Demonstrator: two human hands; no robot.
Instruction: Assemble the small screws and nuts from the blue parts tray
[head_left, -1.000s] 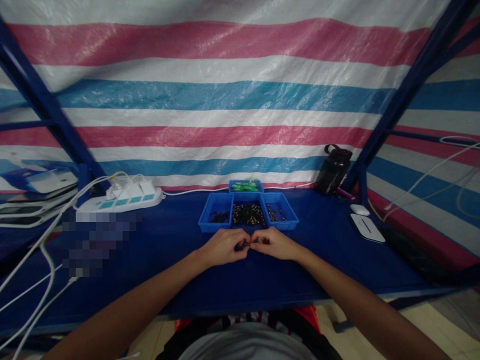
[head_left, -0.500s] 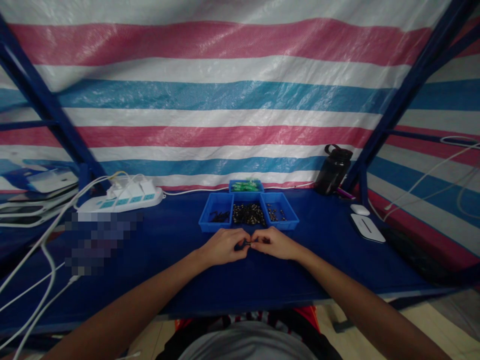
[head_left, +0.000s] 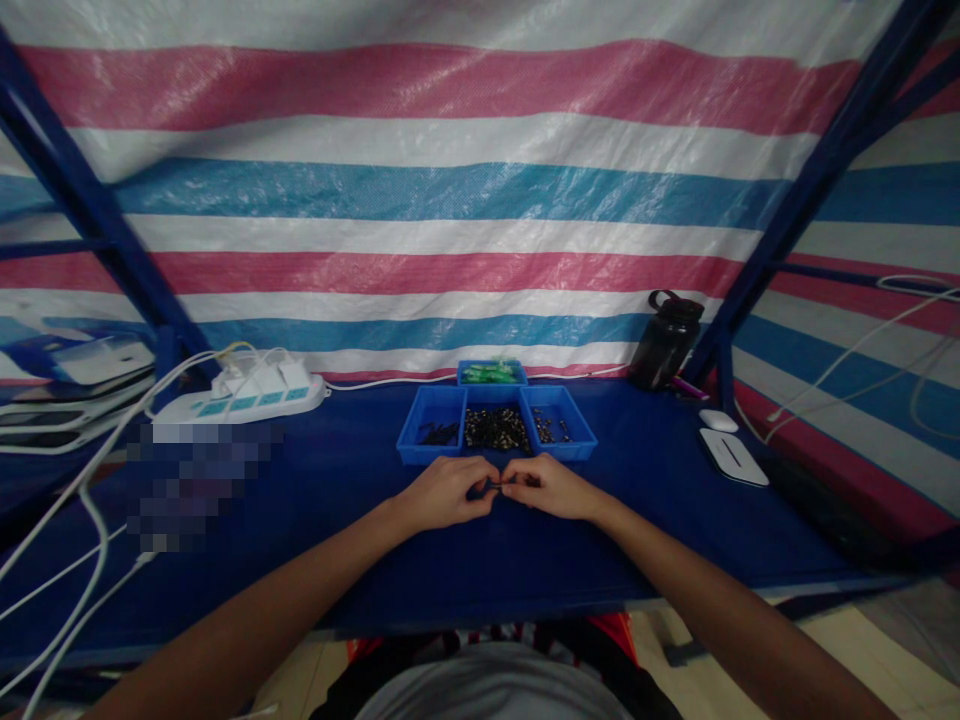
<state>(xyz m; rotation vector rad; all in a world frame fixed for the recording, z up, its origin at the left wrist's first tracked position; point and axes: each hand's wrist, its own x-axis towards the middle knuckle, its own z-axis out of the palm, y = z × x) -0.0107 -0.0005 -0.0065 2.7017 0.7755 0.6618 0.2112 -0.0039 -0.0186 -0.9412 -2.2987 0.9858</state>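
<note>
The left hand [head_left: 448,492] and the right hand [head_left: 546,487] meet fingertip to fingertip just in front of the trays, both curled nearly closed. Between them sits a tiny dark part [head_left: 498,485], pinched from both sides; it is too small and too shadowed to tell its shape, and the fingers cover most of it. Both hands rest on the dark blue cloth-covered table [head_left: 360,560], near its middle.

Just beyond the knuckles stand 3 small blue plastic trays in a row. The left tray [head_left: 435,425] holds a few dark thin pieces, hard to make out. The middle tray [head_left: 496,428] is filled with a heap of small dark and brassy parts. The right tray [head_left: 562,425] holds a thinner scatter of similar bits. Behind the middle one, a 4th blue tray [head_left: 491,373] carries bright green pieces, their form unclear.

At far left a white power strip [head_left: 240,400] lies with white plugs and cables running off the left edge. A blurred-out patch hides whatever lies near it. At far right a dark plastic bottle with a loop cap [head_left: 664,342] stands by the blue frame post, and nearer on the right lie 2 flat white devices [head_left: 733,455], partly cut by shadow. A striped red, white and blue tarpaulin [head_left: 450,180] closes off the back.
</note>
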